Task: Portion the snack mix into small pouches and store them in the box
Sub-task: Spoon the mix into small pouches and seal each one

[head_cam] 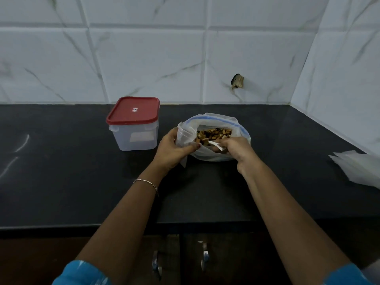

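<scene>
A large clear zip bag [218,120] with a blue seal strip lies open on the black counter, and brown snack mix [213,134] shows inside it. My left hand [174,148] holds a small clear pouch [186,134] open at the bag's left edge. My right hand [236,148] grips a white spoon [214,145] whose bowl dips into the mix. A translucent box [134,138] with a shut red lid [133,110] stands to the left of the bag.
A stack of clear empty pouches [357,167] lies at the counter's right edge. White marble tiles form the back and right walls, with a chipped hole [238,81]. The counter's front edge [82,226] runs above dark cabinet doors with metal handles [205,254].
</scene>
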{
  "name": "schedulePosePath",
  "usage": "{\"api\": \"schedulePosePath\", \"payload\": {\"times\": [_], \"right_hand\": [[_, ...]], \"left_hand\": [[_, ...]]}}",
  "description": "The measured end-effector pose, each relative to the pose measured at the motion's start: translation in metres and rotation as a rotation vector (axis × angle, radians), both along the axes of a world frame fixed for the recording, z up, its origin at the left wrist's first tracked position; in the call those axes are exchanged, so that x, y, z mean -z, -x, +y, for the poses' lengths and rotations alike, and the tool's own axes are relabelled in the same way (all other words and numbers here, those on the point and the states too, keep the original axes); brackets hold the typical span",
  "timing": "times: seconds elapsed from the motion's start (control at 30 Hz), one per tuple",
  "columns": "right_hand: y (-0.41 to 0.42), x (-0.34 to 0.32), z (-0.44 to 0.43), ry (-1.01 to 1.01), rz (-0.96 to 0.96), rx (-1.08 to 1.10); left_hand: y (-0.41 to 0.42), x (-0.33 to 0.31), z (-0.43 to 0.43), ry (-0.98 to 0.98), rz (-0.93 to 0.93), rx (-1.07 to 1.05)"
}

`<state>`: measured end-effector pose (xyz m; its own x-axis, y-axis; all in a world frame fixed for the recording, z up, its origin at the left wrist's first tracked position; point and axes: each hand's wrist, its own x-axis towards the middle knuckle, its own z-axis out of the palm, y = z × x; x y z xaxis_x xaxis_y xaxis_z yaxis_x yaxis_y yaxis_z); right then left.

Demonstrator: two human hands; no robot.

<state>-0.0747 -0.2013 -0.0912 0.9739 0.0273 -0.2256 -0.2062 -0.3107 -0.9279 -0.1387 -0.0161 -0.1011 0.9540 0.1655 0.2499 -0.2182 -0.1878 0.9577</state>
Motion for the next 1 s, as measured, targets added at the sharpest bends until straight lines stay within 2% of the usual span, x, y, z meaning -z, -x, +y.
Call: {"api": "schedulePosePath", "payload": {"times": [0.33, 0.53, 0.67, 0.83, 1.0], "right_hand": [[0.035, -0.032, -0.006, -0.183, 0.007, -0.002], [0.048, -0.041, -0.011, -0.196, -0.001, 0.019], [0.049, -0.044, -0.016, -0.193, -0.033, 0.031], [0.053, -0.051, -0.023, -0.199, -0.074, 0.024], [0.057, -0.054, -0.032, -0.194, -0.08, 0.022]], "left_hand": [[0.022, 0.001, -0.01, -0.03, -0.061, -0.154], [0.038, -0.002, -0.026, -0.197, -0.022, -0.327], [0.046, -0.008, -0.035, -0.215, -0.044, -0.441], [0.045, -0.01, -0.049, -0.095, -0.084, -0.286], [0.036, -0.003, -0.049, -0.209, 0.005, -0.318]]}}
